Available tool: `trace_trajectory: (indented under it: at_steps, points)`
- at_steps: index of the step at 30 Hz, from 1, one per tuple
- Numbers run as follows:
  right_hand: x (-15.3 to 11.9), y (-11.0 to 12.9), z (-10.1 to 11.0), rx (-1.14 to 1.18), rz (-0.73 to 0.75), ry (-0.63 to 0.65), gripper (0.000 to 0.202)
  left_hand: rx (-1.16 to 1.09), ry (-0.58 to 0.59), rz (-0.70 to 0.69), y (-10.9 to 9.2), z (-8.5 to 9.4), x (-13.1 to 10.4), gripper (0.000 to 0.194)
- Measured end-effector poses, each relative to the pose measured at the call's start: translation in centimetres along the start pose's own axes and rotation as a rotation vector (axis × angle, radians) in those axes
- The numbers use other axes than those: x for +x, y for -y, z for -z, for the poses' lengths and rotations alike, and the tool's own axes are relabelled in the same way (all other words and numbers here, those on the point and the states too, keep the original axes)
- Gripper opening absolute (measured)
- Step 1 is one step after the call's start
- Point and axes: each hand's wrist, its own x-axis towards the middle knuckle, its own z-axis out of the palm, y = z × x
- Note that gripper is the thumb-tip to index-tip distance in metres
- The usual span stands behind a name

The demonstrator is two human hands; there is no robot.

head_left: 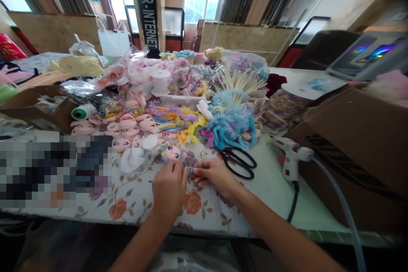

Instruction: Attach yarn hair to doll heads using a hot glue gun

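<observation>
My left hand (170,187) is closed, its thumb and fingertips pinched at a small blue piece (190,170) just above the floral tablecloth. From the other side, my right hand (213,174) pinches the same piece between thumb and fingers. The piece is too small and too covered to tell its kind. Directly beyond my left fingers lies a doll head (172,151) with large blue eyes and pastel curly hair. Black-handled scissors (227,156) rest to the right of my right hand. White fabric (132,160) and a white disc (150,142) lie beyond my left hand.
Several pink doll heads (129,127) stand behind, beside blue yarn (234,123) and pale sticks (240,83). A white glue gun (290,157) with its cable is at right, by a large cardboard box (353,153). Another box (41,110) sits left.
</observation>
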Motion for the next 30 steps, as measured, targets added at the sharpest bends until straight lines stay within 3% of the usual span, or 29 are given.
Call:
trace_trajectory:
  at_steps: [7,13,23,30]
  points:
    - [0.6,0.3,-0.5,-0.046,-0.033,0.031,0.013,-0.012,-0.047,-0.124,1.8,-0.9,-0.5,0.020]
    - [0.6,0.2,-1.5,-0.054,-0.063,0.047,0.015,-0.125,0.021,-0.192,3.8,0.0,0.0,0.016]
    - [0.3,0.0,-2.2,-0.050,-0.071,-0.005,0.020,-0.065,-0.030,-0.187,2.7,-0.3,-0.6,0.015]
    - [0.3,0.0,-2.4,-0.038,-0.098,-0.037,0.024,-0.022,-0.016,-0.154,3.4,-0.6,-0.5,0.013]
